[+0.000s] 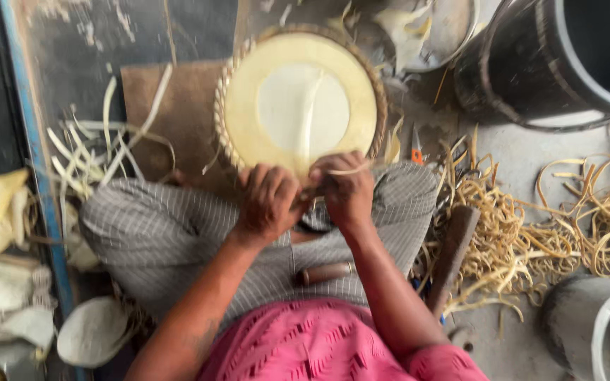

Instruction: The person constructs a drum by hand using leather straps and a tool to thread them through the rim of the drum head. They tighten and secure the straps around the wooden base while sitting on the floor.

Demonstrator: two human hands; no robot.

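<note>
Round pale-yellow woven tray (pixel 298 99) with braided cane rim, whitish centre, near edge gripped by left hand (pixel 268 201) and right hand (pixel 345 189), both clenched on it

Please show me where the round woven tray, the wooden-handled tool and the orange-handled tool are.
round pale woven tray (pixel 248 134), head view, left inner face.
brown wooden-handled tool (pixel 453 250), head view, mid handle.
small orange-handled tool (pixel 416 152), head view, handle.

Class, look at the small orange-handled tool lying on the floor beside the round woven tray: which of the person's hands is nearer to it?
Right. The right hand grips the woven tray rim just left of the orange-handled tool; the left hand lies farther left, beyond it.
</note>
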